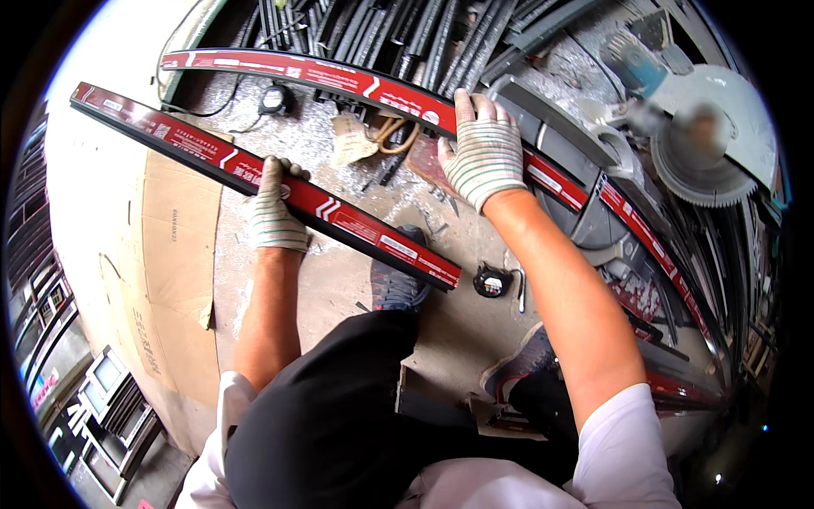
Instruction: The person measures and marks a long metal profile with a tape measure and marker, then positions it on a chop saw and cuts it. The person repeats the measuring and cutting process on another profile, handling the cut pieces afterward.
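Observation:
My left hand [277,212], in a striped knit glove, is wrapped round a dark metal profile with red printed film [365,227]. That profile slants from the upper left down to above my shoe. Farther off, my right hand [485,157], gloved alike, grips a second red-filmed profile [339,80], fingers over its far edge and thumb on the near side. The second piece reaches right onto the grey base of a cut-off saw [570,165]. Its round toothed blade [705,161] is to the right, apart from my hand. A third red-filmed strip [649,233] lies beyond the base.
Many black profiles [365,38] are heaped at the far side. A tape measure [490,281] and a pen [521,299] lie near my feet. Another tape measure [274,100] and orange-handled scissors [393,136] lie on the shavings-strewn floor. Cardboard [180,229] spreads left; frames [106,382] stand lower left.

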